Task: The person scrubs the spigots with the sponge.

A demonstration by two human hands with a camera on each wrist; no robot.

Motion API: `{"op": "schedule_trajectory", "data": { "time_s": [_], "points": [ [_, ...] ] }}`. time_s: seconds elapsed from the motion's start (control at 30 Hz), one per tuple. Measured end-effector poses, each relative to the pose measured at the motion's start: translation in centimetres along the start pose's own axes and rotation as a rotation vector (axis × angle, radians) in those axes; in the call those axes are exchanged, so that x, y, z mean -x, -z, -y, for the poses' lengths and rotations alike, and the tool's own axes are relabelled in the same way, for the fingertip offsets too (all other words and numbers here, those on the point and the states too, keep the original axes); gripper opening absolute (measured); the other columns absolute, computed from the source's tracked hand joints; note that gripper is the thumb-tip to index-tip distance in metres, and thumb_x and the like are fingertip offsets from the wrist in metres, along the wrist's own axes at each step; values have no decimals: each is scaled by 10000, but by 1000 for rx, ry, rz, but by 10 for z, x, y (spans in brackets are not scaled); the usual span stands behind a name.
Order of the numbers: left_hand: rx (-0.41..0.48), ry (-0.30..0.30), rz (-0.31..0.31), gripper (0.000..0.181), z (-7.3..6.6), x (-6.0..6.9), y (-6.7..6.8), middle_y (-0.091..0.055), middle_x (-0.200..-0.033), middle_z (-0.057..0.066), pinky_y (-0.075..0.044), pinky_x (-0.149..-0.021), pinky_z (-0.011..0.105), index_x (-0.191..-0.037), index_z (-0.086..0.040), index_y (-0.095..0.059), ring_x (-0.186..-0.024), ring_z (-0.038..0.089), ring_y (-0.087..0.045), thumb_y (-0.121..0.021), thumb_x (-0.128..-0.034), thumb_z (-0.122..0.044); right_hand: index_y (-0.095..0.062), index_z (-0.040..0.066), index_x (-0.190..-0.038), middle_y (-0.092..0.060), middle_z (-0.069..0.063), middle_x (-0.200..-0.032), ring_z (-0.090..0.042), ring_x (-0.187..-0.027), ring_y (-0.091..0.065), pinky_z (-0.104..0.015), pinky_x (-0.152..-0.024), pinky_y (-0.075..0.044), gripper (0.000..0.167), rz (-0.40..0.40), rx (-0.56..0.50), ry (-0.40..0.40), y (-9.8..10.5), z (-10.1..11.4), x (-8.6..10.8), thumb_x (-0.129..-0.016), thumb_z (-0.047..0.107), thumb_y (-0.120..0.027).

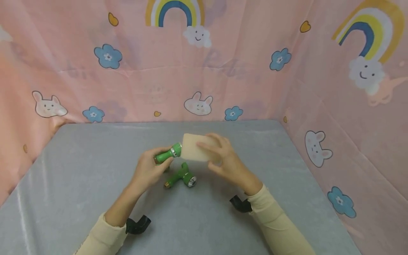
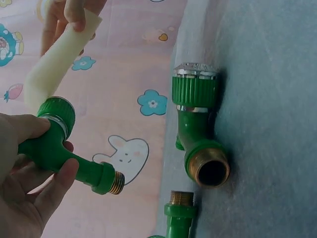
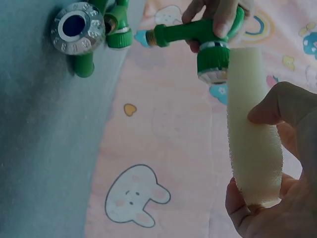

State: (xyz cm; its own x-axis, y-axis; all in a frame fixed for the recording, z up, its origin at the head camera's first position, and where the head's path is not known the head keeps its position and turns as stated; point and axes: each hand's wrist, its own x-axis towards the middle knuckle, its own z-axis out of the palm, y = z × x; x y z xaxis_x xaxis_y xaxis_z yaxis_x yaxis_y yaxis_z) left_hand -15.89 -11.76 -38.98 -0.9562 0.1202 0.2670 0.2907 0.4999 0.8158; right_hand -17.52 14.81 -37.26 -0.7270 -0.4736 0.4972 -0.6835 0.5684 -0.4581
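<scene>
My left hand (image 1: 151, 166) grips a green tap (image 1: 167, 154) with a ribbed cap, a silver ring and a brass threaded end (image 2: 117, 182). Between the fingers and thumb of my right hand (image 1: 231, 163) is a thick cream sponge (image 1: 194, 147). The sponge's edge meets the ribbed cap of the held tap, and both are raised off the table. Below them another green tap (image 1: 181, 176) lies on the cloth, its silver-rimmed end facing right. A third green piece (image 2: 179, 218) with a brass thread shows partly in the left wrist view.
Grey cloth covers the table (image 1: 204, 226). A pink printed curtain (image 1: 255, 88) hangs behind and along the sides. Black curved mounts (image 1: 138, 225) stick out from both cream sleeves (image 1: 280, 223).
</scene>
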Motion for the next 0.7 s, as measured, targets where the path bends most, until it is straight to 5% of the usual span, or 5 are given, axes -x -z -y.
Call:
{"op": "schedule_trajectory", "data": {
  "time_s": [0.2,0.43,0.7],
  "points": [
    [-79,-8,-23,300,2,0,1,-740,-1111,202,-556,-573,209,-1168,-4,-701,-797,201,-683,-763,-878,-51,-662,161,-1333,-454,-183,-1455,-385,-1323,-425,-540,-987,-486,596,-18,-106,-21,4,-1,0,-771,-37,-675],
    [-270,-213,-66,276,1,3,-9,-758,-1028,159,-601,-719,369,-1038,-2,-709,-903,277,-709,-814,-782,6,-642,158,-1364,-484,-194,-1449,-377,-1255,-487,-519,-991,-482,555,37,-59,107,-10,8,1,-823,48,-688],
    [-235,-299,-95,311,0,4,-10,-749,-1025,169,-629,-790,395,-1050,22,-703,-950,312,-723,-786,-762,106,-654,176,-1364,-481,-164,-1475,-388,-1204,-464,-484,-923,-497,564,59,-17,55,-13,12,3,-832,-15,-647]
  ]
}}
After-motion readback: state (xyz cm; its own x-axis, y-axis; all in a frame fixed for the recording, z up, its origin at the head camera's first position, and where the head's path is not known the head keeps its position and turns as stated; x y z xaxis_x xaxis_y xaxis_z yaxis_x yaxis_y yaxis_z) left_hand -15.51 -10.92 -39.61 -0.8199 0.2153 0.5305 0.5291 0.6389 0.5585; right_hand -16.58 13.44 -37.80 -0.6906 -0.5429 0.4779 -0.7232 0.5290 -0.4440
